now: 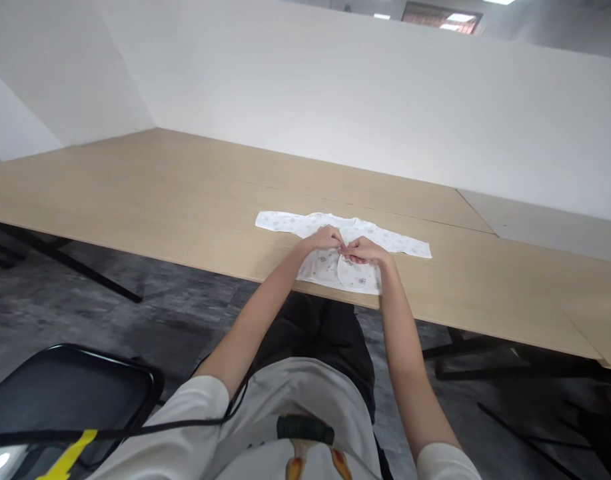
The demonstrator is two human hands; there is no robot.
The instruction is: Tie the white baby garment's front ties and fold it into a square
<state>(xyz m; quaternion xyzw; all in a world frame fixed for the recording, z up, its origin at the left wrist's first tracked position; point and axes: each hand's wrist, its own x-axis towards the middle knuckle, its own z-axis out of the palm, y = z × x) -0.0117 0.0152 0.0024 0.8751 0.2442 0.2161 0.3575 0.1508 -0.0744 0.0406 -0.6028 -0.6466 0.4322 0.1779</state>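
Observation:
A small white long-sleeved baby top (318,268) with a faint print lies spread on the wooden table, its sleeves stretched out to both sides and its hem near the front edge. My left hand (327,237) and my right hand (362,250) meet over the middle of its front. The fingers of both are closed in a pinch on the fabric, almost touching each other. Below them the front edge of the top curves open in an overlapping flap. Whether a snap or button sits between the fingertips is hidden.
The light wooden table (185,193) runs wide to both sides, with a white partition (305,100) along its back. A black chair (70,393) stands at the lower left. A black cable (185,424) with a yellow tag (70,457) crosses near my left arm.

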